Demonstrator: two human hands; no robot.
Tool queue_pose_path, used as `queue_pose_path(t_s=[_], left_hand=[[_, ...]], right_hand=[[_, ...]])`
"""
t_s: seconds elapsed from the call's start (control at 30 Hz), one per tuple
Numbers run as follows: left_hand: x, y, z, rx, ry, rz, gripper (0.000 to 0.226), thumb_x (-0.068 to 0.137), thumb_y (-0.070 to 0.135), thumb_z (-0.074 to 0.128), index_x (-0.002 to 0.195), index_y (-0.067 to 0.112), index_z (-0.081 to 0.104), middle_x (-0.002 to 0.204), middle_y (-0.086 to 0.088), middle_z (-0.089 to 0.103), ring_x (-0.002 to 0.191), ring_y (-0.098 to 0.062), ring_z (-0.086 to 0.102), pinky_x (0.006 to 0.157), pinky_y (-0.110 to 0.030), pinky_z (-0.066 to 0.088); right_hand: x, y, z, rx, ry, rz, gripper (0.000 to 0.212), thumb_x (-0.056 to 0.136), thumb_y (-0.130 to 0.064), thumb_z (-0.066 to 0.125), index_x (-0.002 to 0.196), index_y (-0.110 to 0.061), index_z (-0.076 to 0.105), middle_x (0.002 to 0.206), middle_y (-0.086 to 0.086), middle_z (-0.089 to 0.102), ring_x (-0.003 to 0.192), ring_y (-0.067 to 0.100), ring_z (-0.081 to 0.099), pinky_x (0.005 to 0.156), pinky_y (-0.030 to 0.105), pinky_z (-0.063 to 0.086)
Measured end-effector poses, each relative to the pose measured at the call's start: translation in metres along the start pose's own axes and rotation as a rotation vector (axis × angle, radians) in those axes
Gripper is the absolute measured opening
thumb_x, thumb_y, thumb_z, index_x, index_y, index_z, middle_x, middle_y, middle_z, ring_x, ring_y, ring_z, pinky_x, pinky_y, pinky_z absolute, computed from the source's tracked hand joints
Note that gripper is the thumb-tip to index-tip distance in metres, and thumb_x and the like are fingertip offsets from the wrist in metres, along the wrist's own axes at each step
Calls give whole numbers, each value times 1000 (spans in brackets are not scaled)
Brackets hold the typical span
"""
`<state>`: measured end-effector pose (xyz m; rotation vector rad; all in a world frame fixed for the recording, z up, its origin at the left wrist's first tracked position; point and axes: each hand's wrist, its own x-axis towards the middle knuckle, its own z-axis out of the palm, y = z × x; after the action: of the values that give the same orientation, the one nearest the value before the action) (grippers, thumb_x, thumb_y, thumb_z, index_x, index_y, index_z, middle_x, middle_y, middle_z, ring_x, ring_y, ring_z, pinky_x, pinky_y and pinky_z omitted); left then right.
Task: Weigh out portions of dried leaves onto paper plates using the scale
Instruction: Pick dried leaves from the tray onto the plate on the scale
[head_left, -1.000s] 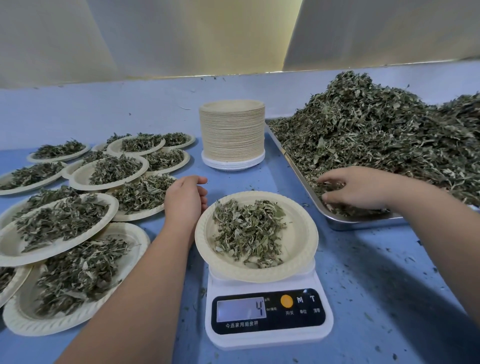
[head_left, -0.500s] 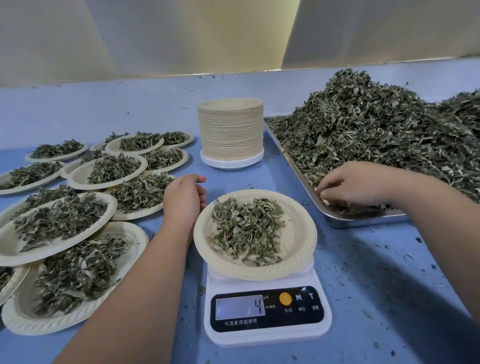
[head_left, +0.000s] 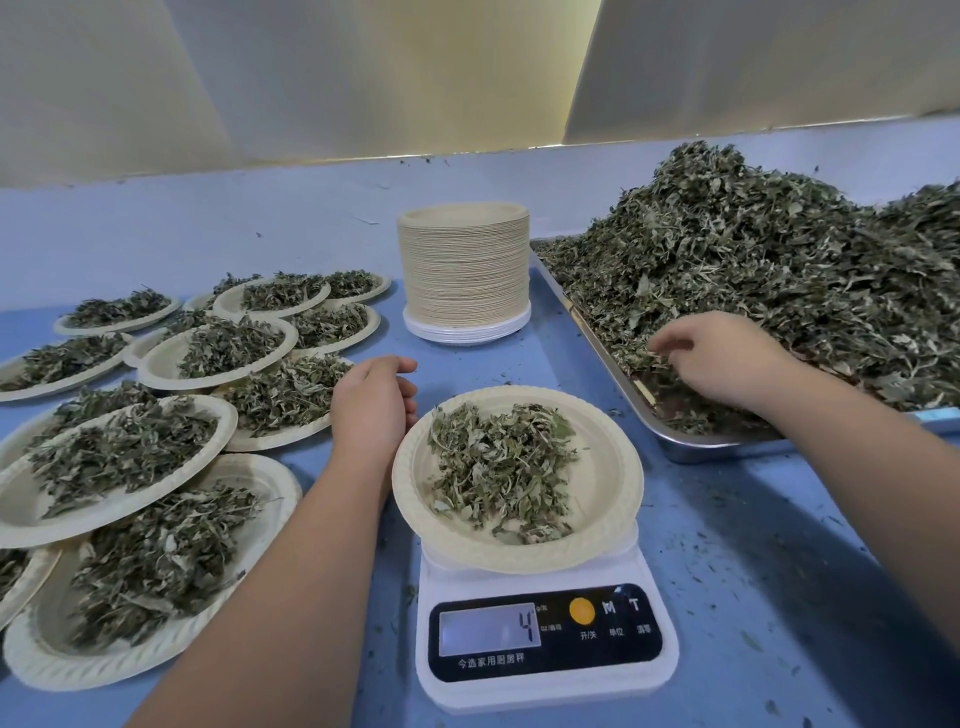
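Note:
A white kitchen scale (head_left: 545, 644) stands at the front centre, its display reading 4. On it sits a paper plate (head_left: 613, 483) holding a small heap of dried leaves (head_left: 498, 467). My left hand (head_left: 371, 405) rests on the table just left of the plate's rim, fingers loosely curled, holding nothing. My right hand (head_left: 722, 358) is over the near corner of the metal tray (head_left: 691, 447), fingers spread and touching the big pile of dried leaves (head_left: 769, 280); whether it holds any leaves is unclear.
A tall stack of unused paper plates (head_left: 465, 270) stands behind the scale. Several filled plates (head_left: 156, 441) overlap across the left side of the blue table (head_left: 753, 571). Leaf crumbs lie scattered right of the scale. A wall rises behind.
My right hand has lifted slightly and its fingers have spread over the leaves in the tray. The left hand and the scale reading stay the same.

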<state>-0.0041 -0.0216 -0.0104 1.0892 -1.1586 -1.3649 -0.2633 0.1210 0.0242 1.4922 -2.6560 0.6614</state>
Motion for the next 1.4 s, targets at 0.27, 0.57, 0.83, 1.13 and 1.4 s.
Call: queue_pose_path(t_s=[0.27,0.57,0.83,1.13,1.4], left_hand=[[1,-1,0,-23,-8,-16,17,90,13,50,85,11,66,63,-1,51,48,-13,41,40,-22,36],[1,0,0,-5,-4,-15,18,91,13,49,85,11,66,64,-2,52,48,-14,42,40,-22,37],[1,-1,0,5,2,-9,18,91,14,49,84,12,66,65,-2,52,46,-12,42,39,-20,36],[1,-1,-1,-3,0,-19,18,90,15,50,85,11,66,65,-2,52,48,-13,43,44,-26,37],[-1,-1,-3,-12,-7,-8,19,91,15,49,85,11,66,63,-1,51,46,-12,42,42,-23,37]], right_hand=[[18,-27,8,-217,-389,-162,51,88,5,38,126,-19,60,111,12,68,70,27,64,59,32,55],[-23,-19,-42,-27,-358,-105,23,95,-39,52,102,-30,71,105,7,72,98,26,67,87,42,54],[-52,-27,-12,-144,-443,-150,65,91,-66,18,98,-23,66,99,-5,66,97,21,60,83,29,43],[-58,-20,-8,-150,-308,-152,64,94,-62,18,68,-15,53,69,2,61,67,16,57,64,29,43],[-66,-31,-7,-239,-238,-203,59,99,-50,27,59,-11,44,58,6,51,57,21,50,56,31,39]])
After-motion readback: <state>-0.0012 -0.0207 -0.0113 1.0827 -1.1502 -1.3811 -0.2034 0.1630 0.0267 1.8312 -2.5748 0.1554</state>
